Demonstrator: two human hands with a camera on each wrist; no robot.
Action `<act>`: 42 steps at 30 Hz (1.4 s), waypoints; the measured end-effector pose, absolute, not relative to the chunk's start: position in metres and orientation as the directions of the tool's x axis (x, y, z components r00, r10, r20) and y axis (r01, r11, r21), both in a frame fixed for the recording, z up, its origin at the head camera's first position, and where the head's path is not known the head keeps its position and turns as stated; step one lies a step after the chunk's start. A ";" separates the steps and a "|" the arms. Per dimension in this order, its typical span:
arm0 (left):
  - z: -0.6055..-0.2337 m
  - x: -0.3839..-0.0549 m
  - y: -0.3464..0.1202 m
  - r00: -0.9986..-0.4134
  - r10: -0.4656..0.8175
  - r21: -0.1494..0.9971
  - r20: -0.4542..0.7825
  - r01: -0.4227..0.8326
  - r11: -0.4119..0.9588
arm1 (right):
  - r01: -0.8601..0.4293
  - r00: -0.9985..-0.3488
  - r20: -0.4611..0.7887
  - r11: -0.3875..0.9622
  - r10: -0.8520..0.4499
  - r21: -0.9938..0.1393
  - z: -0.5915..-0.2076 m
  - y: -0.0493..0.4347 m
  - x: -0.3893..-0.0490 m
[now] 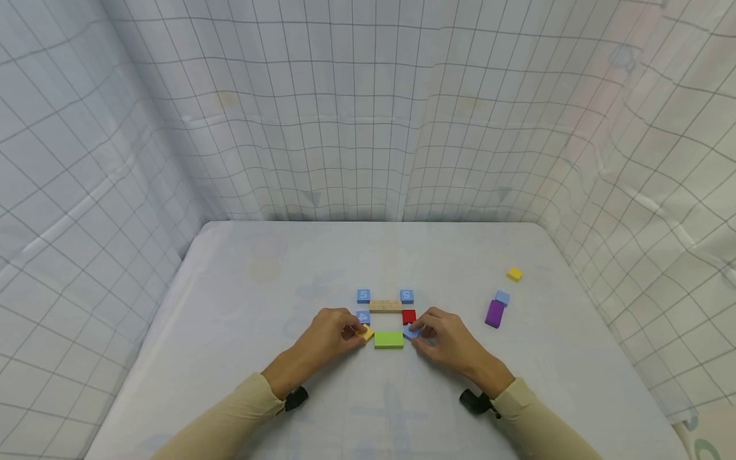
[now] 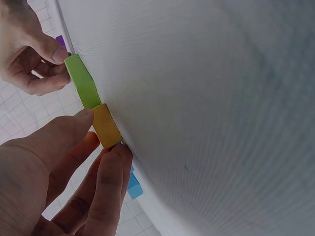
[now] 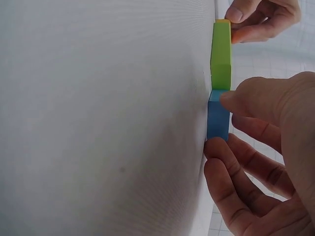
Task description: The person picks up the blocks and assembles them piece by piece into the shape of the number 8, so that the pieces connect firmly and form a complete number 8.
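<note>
My left hand (image 1: pixel 329 333) pinches a yellow block (image 2: pixel 106 125) between thumb and fingers, at the left end of a lime-green block (image 1: pixel 388 340). At the green block's right end, a blue block (image 3: pixel 218 118) is pinched by my right hand (image 1: pixel 451 342). Both held blocks sit on the table, turned at an angle in the head view. Behind the yellow one lies a blue block marked 4 (image 1: pixel 363 316); a red block (image 1: pixel 409 316) lies behind the held blue one. Farther back, a wooden block (image 1: pixel 386 306) spans between the two sides, near two blue blocks marked 5, left (image 1: pixel 363 296) and right (image 1: pixel 407 296).
Off to the right on the white-covered table (image 1: pixel 259 255) are a purple block (image 1: pixel 494 314), a light blue block (image 1: pixel 503 298) touching its far end, and a separate yellow block (image 1: pixel 514 274). Checked curtains (image 1: pixel 368 128) enclose the back and sides.
</note>
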State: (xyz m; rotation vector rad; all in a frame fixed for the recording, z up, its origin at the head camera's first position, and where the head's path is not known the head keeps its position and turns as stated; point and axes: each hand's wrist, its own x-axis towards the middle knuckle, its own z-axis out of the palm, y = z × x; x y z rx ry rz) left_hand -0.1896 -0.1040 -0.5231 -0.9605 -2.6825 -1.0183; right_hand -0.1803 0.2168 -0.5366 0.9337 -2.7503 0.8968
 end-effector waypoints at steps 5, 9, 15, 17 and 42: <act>-0.517 -0.186 -0.101 -0.820 0.506 0.572 0.267 0.558 0.602 | -0.582 -0.808 0.269 0.639 -0.525 -0.503 -0.536 0.217 -0.180; -0.527 -0.191 -0.103 -0.830 0.500 0.571 0.248 0.542 0.617 | -0.585 -0.806 0.272 0.634 -0.526 -0.506 -0.536 0.218 -0.180; -0.541 -0.197 -0.108 -0.779 0.528 0.558 0.338 0.617 0.555 | -0.587 -0.804 0.276 0.632 -0.526 -0.506 -0.537 0.219 -0.180; -0.530 -0.191 -0.106 -0.781 0.528 0.554 0.333 0.615 0.560 | -0.589 -0.803 0.279 0.629 -0.527 -0.507 -0.537 0.219 -0.181; -0.507 -0.196 -0.105 -0.911 0.352 0.620 0.215 0.406 0.671 | -0.471 -0.880 0.225 0.714 -0.418 -0.518 -0.523 0.225 -0.199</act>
